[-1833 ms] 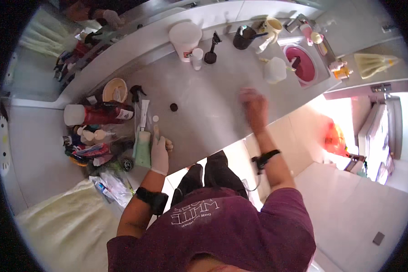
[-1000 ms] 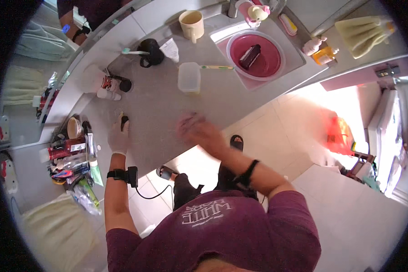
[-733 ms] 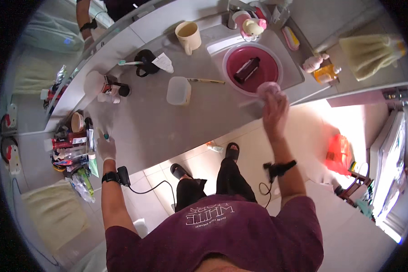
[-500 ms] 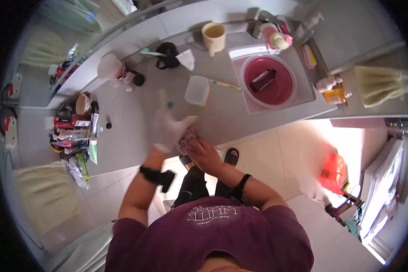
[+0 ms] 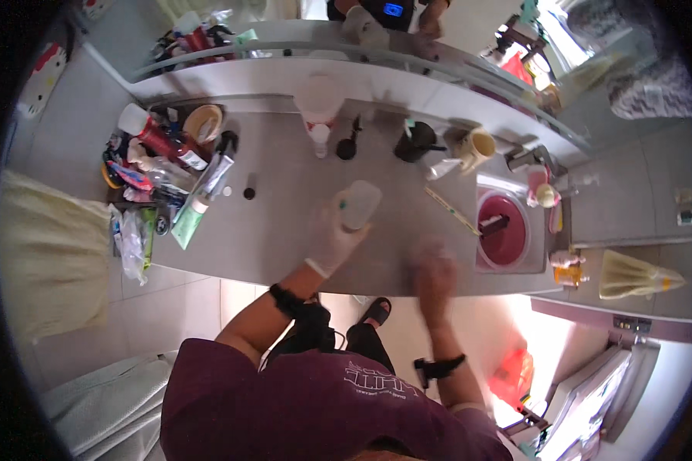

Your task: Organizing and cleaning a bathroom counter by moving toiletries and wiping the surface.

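My left hand (image 5: 333,240), in a whitish glove, holds a translucent plastic container (image 5: 360,202) by its near side above the grey counter. My right hand (image 5: 437,275), bare, is smeared by motion near the counter's front edge. A crumpled pinkish-purple cloth (image 5: 429,250) blurs at its fingers. Between the container and the basin lies a slim patterned stick (image 5: 451,210), its near end by the basin rim. The pink basin (image 5: 498,250) sits in the sink with a dark bottle-like object (image 5: 492,225) in it.
Toiletries, including a green tube (image 5: 191,220), crowd the counter's left end. A white bottle (image 5: 320,107), a black cup (image 5: 415,143) and a beige mug (image 5: 477,150) stand along the back. A small black cap (image 5: 249,194) lies at left. Yellowish towels hang at both sides.
My left hand has taken hold of the container, which stood on the counter. My right hand has moved right with the cloth, away from the left. The view has shifted left.
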